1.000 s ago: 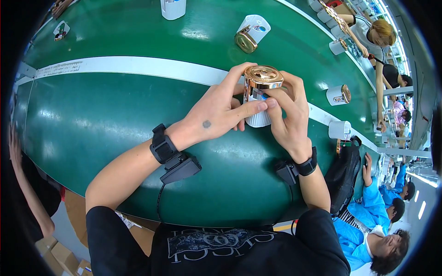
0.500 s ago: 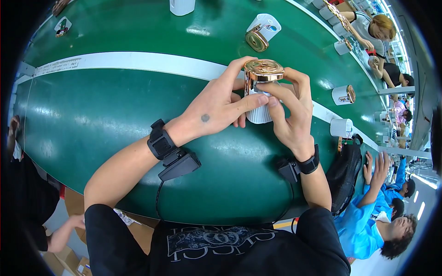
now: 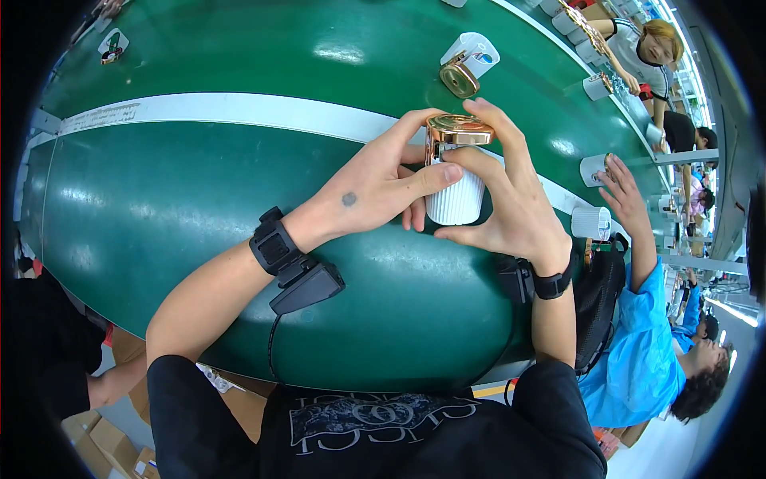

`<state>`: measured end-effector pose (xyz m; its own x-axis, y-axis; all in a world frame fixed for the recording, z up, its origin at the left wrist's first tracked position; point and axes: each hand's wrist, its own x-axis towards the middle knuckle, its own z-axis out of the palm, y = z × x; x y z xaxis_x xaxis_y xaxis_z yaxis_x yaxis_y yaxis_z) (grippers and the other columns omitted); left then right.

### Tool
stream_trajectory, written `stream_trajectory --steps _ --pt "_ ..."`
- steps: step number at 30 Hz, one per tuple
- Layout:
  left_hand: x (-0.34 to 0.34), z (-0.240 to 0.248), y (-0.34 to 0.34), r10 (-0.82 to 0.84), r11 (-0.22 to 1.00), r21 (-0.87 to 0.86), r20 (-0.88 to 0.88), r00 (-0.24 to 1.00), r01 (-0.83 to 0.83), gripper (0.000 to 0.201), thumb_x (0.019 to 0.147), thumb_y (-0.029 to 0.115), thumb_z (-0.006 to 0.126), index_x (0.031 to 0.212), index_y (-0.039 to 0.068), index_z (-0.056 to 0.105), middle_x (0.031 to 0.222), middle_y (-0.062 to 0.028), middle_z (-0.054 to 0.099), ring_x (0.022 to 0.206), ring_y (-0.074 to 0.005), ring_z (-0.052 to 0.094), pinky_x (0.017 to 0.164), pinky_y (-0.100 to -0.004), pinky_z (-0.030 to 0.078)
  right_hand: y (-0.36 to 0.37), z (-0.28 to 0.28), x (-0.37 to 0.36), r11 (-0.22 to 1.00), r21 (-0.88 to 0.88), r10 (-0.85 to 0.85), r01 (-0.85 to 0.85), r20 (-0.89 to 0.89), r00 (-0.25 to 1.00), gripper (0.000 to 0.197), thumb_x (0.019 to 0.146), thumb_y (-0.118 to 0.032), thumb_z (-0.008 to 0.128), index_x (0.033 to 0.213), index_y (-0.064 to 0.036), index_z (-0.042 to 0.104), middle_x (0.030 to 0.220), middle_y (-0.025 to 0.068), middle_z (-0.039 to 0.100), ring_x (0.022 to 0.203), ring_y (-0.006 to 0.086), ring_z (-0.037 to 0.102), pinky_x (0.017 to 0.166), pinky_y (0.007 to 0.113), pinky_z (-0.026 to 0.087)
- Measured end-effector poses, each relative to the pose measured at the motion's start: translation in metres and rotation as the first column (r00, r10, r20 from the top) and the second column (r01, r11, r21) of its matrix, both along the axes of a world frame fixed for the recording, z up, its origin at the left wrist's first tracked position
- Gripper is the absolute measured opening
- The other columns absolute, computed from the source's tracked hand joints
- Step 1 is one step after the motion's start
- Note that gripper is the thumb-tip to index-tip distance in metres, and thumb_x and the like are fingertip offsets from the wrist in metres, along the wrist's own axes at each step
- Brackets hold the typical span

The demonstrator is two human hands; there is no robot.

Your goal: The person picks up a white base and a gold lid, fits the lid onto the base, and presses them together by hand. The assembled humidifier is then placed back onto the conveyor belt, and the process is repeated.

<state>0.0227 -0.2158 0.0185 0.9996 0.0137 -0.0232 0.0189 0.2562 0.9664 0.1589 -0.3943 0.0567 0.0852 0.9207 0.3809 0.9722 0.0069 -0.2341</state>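
Observation:
Above the table, a white ribbed canister [image 3: 456,199] with a shiny rose-gold top [image 3: 459,128] is held nearly upright. My left hand [image 3: 391,180] is closed around its left side, thumb across the front and the other fingers partly hidden behind. On the right side, my right hand [image 3: 515,191] is curved around the canister. Its index fingertip touches the front just under the gold top, another finger reaches up beside the top, and the thumb lies by the base.
On the green table [image 3: 199,279], a white strip [image 3: 239,108] runs beyond my hands. A similar canister [image 3: 471,60] lies past it. At right are another white canister [image 3: 590,223] and a black bag [image 3: 598,303]. A blue-sleeved co-worker's hand [image 3: 626,191] reaches toward a further canister [image 3: 593,170].
My right hand has loosened, its thumb moving from the canister's front down to the base. The canister has lowered slightly. The co-worker's arm has reached forward, and the canisters beyond the strip have shifted.

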Motion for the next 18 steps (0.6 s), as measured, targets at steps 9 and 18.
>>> stream_trajectory --steps 9,18 --pt "0.001 -0.004 -0.001 -0.078 0.996 0.045 -0.002 0.997 0.078 0.078 0.1 0.039 0.067 0.155 0.002 0.025 0.109 -0.0168 0.065 0.075 -0.0185 0.068 0.064 -0.0305 0.055 -0.006 -0.006 -0.004 0.991 0.126 0.056 -0.038 -0.139 0.989 0.092 0.051 -0.059 0.094 0.124 -0.0116 0.065 0.136 0.0185 0.051 0.121 0.039 0.057 0.098 0.048 0.051" --pt "0.003 -0.007 0.002 -0.014 0.923 0.375 0.252 0.968 -0.085 0.115 0.074 0.041 0.091 0.161 0.006 0.023 0.154 -0.0165 0.042 0.136 -0.0311 0.05 0.105 -0.0434 0.047 -0.009 -0.009 -0.005 0.982 0.127 -0.12 0.139 -0.147 0.982 0.105 0.054 -0.081 0.082 0.12 -0.0025 0.065 0.131 0.0222 0.054 0.116 0.0364 0.06 0.095 0.047 0.051"
